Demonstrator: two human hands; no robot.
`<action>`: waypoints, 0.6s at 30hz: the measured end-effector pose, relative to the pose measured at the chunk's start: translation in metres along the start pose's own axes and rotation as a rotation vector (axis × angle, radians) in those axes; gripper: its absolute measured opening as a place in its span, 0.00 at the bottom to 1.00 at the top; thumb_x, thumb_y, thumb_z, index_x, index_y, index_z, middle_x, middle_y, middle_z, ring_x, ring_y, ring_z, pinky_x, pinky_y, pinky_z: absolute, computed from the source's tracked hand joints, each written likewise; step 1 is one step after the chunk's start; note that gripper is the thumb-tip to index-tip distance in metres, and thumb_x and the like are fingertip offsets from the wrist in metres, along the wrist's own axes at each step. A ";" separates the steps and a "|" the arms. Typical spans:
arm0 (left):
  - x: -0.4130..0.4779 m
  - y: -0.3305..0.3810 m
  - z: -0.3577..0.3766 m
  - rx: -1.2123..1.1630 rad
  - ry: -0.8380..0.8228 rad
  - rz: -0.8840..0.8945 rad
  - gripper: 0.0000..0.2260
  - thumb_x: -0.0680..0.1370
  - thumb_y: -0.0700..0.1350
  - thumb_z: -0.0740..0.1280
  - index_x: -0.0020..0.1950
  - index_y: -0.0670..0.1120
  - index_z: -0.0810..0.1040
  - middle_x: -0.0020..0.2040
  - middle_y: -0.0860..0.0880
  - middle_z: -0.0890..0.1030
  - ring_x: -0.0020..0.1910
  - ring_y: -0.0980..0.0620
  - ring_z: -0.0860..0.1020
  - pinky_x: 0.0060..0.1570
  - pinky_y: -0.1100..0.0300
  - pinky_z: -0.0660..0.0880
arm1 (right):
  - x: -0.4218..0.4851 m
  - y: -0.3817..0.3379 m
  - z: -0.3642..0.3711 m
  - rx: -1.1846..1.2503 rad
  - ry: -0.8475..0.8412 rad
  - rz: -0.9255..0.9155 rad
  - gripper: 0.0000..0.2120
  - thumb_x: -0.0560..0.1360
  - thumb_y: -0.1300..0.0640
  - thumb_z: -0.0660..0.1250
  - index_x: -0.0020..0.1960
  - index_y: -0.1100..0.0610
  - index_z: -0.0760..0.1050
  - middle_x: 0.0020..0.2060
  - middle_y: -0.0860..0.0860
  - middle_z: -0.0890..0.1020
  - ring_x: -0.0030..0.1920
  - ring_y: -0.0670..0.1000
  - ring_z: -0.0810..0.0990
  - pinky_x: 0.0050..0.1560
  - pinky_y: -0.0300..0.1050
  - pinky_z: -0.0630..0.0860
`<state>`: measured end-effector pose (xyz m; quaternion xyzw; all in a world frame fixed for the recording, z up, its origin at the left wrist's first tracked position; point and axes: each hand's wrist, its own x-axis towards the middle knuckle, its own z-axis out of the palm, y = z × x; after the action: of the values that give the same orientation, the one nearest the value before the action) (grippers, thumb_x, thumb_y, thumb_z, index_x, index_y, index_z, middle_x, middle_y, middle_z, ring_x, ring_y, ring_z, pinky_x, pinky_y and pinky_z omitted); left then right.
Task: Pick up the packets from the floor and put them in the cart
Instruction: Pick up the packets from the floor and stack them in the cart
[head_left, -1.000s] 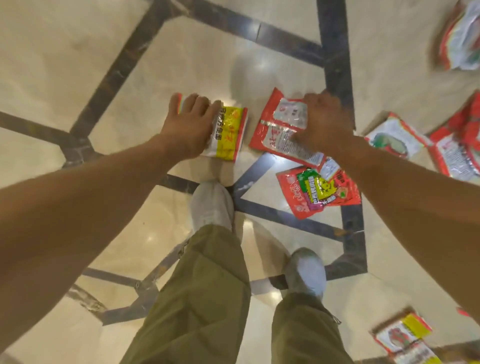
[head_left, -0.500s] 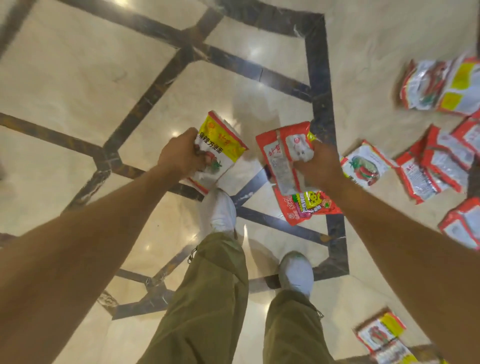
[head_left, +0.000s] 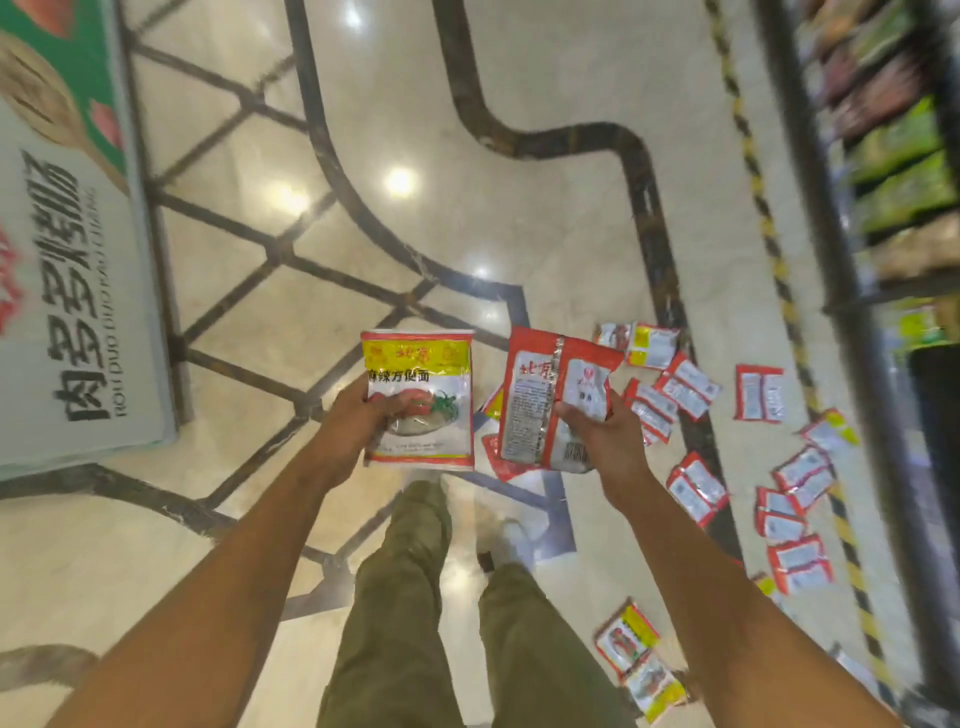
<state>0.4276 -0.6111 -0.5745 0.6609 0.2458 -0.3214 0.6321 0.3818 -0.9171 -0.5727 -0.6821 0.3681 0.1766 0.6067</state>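
My left hand (head_left: 358, 421) grips a yellow-and-white noodle packet (head_left: 420, 397) by its left edge, held up face on. My right hand (head_left: 605, 436) grips a red-and-white packet (head_left: 540, 400) from its right side, back facing me. Both packets are raised well above the floor, side by side. Several more red-and-white packets (head_left: 685, 384) lie scattered on the floor to the right, and two yellow-topped ones (head_left: 631, 649) lie near my right foot. No cart is in view.
A large printed display board (head_left: 67, 249) stands at the left. Shelving with green and brown goods (head_left: 904, 171) runs along the right behind a yellow-black floor stripe (head_left: 769, 228). My legs in olive trousers (head_left: 410, 597) stand on the marble floor.
Both hands have lifted their packets off the floor to chest height. The view has risen and tilted forward, bringing the display board and shelving into sight.
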 end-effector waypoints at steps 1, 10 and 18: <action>-0.030 0.021 0.007 -0.019 0.016 0.032 0.10 0.79 0.35 0.71 0.57 0.48 0.83 0.51 0.49 0.89 0.51 0.47 0.87 0.61 0.44 0.80 | -0.021 -0.023 -0.013 0.022 -0.006 -0.021 0.12 0.76 0.59 0.77 0.59 0.51 0.83 0.50 0.46 0.89 0.50 0.50 0.89 0.48 0.47 0.86; -0.246 0.139 0.065 -0.049 0.022 0.402 0.13 0.78 0.33 0.71 0.62 0.38 0.81 0.54 0.41 0.88 0.52 0.43 0.87 0.54 0.48 0.84 | -0.178 -0.144 -0.114 0.074 -0.064 -0.310 0.18 0.73 0.64 0.74 0.62 0.55 0.81 0.55 0.54 0.88 0.56 0.60 0.87 0.60 0.63 0.82; -0.335 0.155 0.087 -0.068 0.051 0.527 0.17 0.75 0.35 0.75 0.64 0.40 0.80 0.54 0.44 0.88 0.53 0.40 0.87 0.51 0.50 0.84 | -0.280 -0.156 -0.175 0.184 -0.063 -0.444 0.16 0.76 0.68 0.74 0.61 0.57 0.81 0.54 0.58 0.88 0.52 0.63 0.88 0.54 0.63 0.84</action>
<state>0.3059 -0.6826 -0.2228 0.6885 0.0919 -0.1205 0.7092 0.2711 -1.0052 -0.2362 -0.6822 0.2046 0.0261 0.7015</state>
